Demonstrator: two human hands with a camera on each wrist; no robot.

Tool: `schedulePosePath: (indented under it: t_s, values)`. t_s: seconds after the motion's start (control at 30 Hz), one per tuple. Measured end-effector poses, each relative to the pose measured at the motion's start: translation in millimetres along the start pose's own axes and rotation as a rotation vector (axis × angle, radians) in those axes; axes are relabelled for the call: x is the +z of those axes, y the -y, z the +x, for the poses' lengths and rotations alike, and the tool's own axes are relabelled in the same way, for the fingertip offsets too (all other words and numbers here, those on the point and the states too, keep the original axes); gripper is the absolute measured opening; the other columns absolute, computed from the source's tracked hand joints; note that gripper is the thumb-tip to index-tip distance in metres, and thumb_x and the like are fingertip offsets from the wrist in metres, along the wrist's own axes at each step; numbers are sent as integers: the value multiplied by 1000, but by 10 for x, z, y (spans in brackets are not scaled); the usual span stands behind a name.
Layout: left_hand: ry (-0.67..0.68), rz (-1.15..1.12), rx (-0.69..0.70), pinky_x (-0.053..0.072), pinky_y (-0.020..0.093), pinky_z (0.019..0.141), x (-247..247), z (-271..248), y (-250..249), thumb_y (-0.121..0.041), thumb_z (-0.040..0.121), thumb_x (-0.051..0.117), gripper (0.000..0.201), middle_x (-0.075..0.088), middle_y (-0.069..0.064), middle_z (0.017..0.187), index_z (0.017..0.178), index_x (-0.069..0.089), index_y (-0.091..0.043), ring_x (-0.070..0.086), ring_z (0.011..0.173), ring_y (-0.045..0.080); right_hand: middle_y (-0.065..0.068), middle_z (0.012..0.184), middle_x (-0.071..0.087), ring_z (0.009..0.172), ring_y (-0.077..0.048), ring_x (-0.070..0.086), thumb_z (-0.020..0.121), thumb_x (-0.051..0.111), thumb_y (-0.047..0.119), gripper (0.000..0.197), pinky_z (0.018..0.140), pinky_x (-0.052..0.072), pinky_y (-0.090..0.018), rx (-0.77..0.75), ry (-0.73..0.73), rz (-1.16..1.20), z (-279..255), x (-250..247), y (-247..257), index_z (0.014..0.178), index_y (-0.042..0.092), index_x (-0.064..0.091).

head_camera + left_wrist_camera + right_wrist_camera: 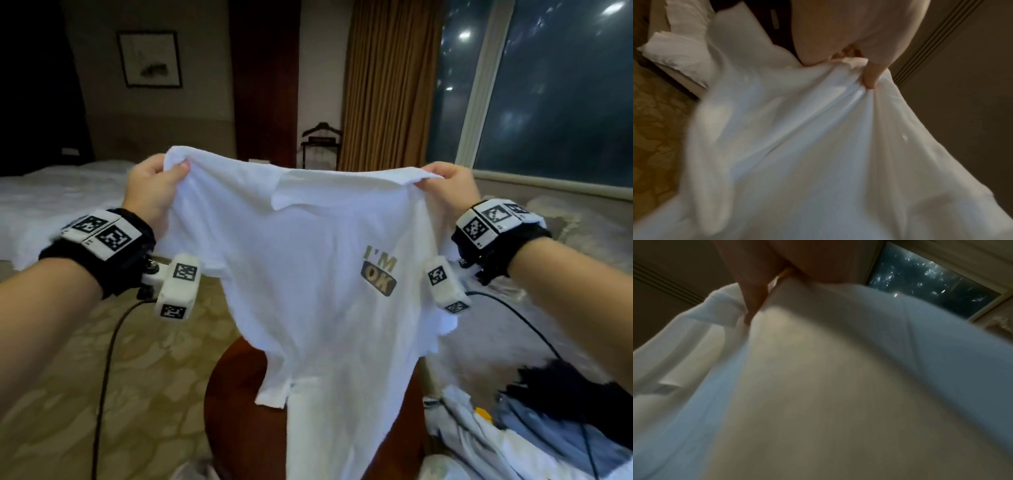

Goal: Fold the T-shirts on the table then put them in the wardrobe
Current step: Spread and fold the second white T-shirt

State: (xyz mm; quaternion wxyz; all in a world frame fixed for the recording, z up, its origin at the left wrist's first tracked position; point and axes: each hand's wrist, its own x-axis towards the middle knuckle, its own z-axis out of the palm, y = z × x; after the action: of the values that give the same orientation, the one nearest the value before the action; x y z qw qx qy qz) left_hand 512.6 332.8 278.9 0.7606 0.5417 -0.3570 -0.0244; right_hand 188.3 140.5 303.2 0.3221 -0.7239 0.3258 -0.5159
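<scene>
Forearms bare, no sleeves seen. Each wrist wrapped w/ a black fabric band: left band, right band. White blocks w/ black-and-white square marker codes are fixed on top of each band. A white camera housing, also marked w/ codes, is mounted under each wrist: left unit, right unit. A black cable is run from each unit.
</scene>
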Motion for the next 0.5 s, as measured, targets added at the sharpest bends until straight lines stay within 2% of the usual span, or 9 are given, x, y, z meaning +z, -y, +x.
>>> schedulePosePath:
  t_s: [0.07, 0.17, 0.3, 0.43, 0.5]
  values:
    - [-17, -10, 29, 41, 17, 60, -25, -56, -161, -10, 91, 59, 25, 55, -11, 63, 69, 56, -22, 49, 61, 4, -1, 68, 57, 60, -7, 52, 85, 61, 8, 6, 51, 43, -14, -8, 31, -25, -60, -94, 194, 79, 11, 63]
    - [-12, -2, 54, 40, 17, 57, -91, -176, -360, -12, 91, 59, 24, 52, -3, 69, 68, 56, -20, 48, 61, 7, -2, 71, 57, 62, -9, 53, 87, 59, 9, 15, 52, 45, -15, -27, 92, -33, -160, -254, 419, 74, 16, 61]
    - [-19, -47, 69, 37, 25, 59, -208, -307, -606, -14, 88, 62, 28, 47, 1, 67, 63, 51, -18, 45, 60, 12, -4, 76, 66, 71, -19, 60, 86, 60, 12, 11, 68, 48, -30, 8, 214, 53, -313, -471, 625, 83, 17, 69]
    - [0, -121, 72, 37, 25, 57, -226, -386, -788, -16, 87, 64, 26, 46, 3, 69, 64, 51, -16, 44, 59, 13, -1, 75, 72, 66, -15, 67, 91, 53, 16, 16, 66, 55, -24, 40, 272, 240, -435, -656, 791, 90, 19, 69]
    - [4, -131, 60, 39, 23, 55, -172, -401, -805, -16, 87, 64, 26, 50, 1, 66, 64, 51, -15, 47, 57, 11, -2, 79, 72, 69, -16, 67, 91, 54, 21, 16, 69, 55, -26, 98, 263, 295, -437, -706, 778, 94, 19, 69]
